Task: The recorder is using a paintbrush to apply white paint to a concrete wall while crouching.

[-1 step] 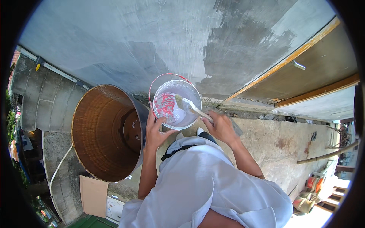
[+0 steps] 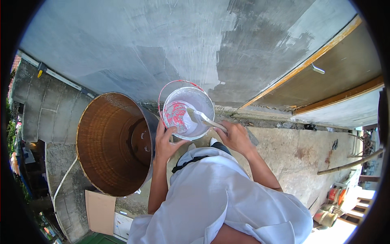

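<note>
A small white bucket [image 2: 202, 99] with a thin red handle [image 2: 171, 82] is held up in front of the wall. My left hand [image 2: 165, 143] grips its near left rim, thumb along the edge and fingers round the outside. White paint [image 2: 187, 123] coats the inside, and red shows through in streaks on the bottom. My right hand [image 2: 235, 137] is closed round the pale handle of a paintbrush [image 2: 208, 121]. The brush's head lies inside the bucket at the right of the paint, its bristles smeared white.
On the left stands a large rusty drum [image 2: 111, 142] with a little liquid at the bottom. The grey wall [image 2: 195, 44] ahead is partly coated in a lighter shade. A door [image 2: 333, 77] is at the right; cardboard [image 2: 100, 211] lies beside the drum.
The brush head has shifted slightly to the right and down inside the bucket. The bucket sits a touch lower in the picture. Both hands keep their grips.
</note>
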`<state>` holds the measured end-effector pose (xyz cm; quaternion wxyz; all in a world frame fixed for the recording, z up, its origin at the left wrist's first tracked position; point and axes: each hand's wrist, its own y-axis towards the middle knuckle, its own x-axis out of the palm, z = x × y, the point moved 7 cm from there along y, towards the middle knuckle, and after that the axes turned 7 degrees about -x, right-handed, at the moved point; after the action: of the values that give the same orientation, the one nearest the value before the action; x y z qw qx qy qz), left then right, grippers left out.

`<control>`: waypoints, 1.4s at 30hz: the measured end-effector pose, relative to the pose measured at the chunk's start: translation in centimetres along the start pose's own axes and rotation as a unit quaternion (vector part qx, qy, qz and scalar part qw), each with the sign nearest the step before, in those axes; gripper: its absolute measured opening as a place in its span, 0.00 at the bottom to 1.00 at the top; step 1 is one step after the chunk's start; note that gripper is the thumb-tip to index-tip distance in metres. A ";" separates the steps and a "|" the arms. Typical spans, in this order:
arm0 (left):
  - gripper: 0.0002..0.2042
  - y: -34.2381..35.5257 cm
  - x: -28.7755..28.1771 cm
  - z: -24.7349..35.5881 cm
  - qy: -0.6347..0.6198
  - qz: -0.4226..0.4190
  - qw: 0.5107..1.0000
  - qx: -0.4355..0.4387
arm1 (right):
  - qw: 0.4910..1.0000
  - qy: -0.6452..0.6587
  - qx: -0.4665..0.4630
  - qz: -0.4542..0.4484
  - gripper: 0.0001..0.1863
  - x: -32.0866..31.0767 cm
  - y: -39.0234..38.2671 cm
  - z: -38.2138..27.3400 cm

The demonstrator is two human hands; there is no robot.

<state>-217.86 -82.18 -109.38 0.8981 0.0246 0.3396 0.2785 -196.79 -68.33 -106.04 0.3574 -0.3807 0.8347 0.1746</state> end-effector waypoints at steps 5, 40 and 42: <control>0.25 0.5 -0.1 0.0 0.013 -0.005 0.998 0.059 | 0.998 0.010 0.043 0.049 0.13 0.3 -0.2 -0.5; 0.27 1.5 -1.5 -3.2 -0.059 -0.032 0.994 0.090 | 0.987 0.089 -0.081 0.108 0.14 2.1 2.2 -4.0; 0.26 1.4 -2.1 -2.4 -0.061 -0.024 0.993 0.098 | 0.984 0.089 -0.090 0.128 0.14 2.6 1.9 -3.9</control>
<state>-221.34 -82.48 -109.66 0.9167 0.1216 0.3104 0.2202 -201.23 -70.65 -105.26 0.2210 -0.3154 0.8859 0.2587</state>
